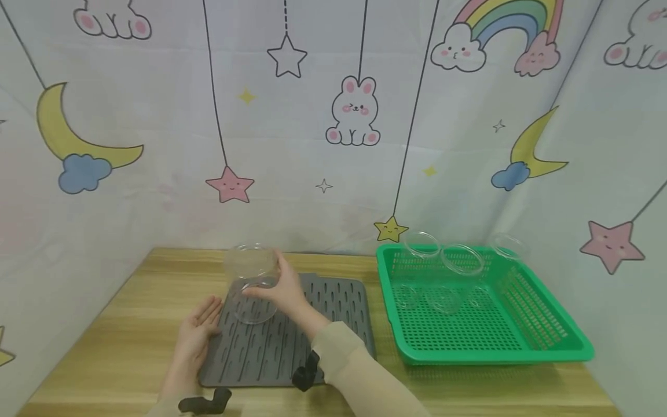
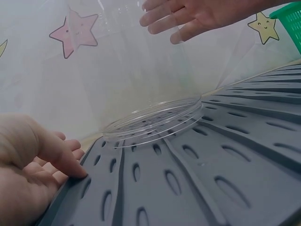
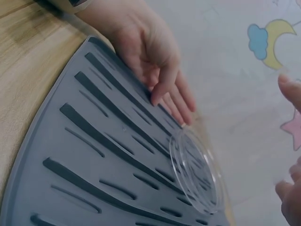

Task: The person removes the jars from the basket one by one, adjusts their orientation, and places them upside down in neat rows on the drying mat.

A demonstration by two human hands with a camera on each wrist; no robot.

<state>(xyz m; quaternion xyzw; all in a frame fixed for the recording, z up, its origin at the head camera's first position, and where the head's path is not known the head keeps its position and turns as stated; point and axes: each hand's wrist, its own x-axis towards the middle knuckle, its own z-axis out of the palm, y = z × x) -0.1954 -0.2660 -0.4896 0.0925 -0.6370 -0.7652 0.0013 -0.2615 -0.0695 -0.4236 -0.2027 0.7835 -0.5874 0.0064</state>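
Observation:
A clear, see-through cup (image 1: 255, 313) stands over the far left part of a grey ridged drying mat (image 1: 333, 347). Its round lower ring (image 2: 155, 123) is at the mat surface in the left wrist view; which end is down I cannot tell. My right hand (image 1: 283, 289) holds it from the right, thumb in front and fingers at the far side. At the mat's left edge rests my left hand (image 1: 195, 330), fingers loosely extended, holding nothing. Its thumb (image 2: 61, 157) lies at the mat's edge in the left wrist view.
To the right, a green plastic basket (image 1: 521, 354) stands on the wooden table (image 1: 130, 324). Inside it are several clear cups, among them one with a wide rim (image 1: 462, 259). Behind hangs a white curtain (image 1: 292, 214) printed with stars, moons and rabbits.

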